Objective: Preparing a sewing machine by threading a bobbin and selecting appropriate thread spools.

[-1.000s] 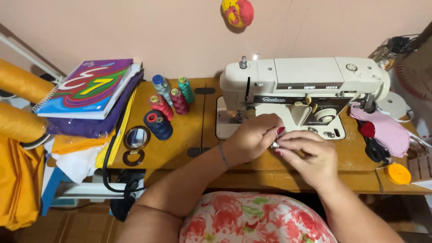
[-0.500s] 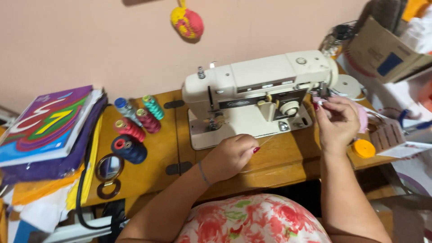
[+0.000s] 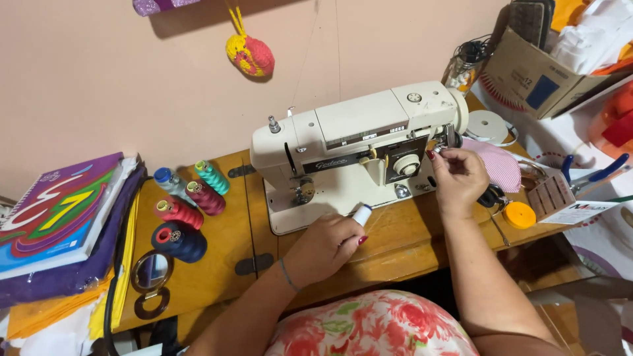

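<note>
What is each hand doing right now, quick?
Left hand: closed on a white spool.
Right hand: fingertips pinched at the sewing machine handwheel end; what they hold cannot be told.

The person wears a floral garment (image 3: pixel 376 326) with red-pink flowers and green leaves on white, has bare forearms, a thin bracelet (image 3: pixel 287 275) on the left wrist, and dark red polish on the nails of the left hand (image 3: pixel 328 242) and right hand (image 3: pixel 459 178).

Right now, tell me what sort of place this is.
Probably a home sewing corner: a cream sewing machine set in a wooden table, thread cones beside it, and a cardboard box of supplies.
</note>
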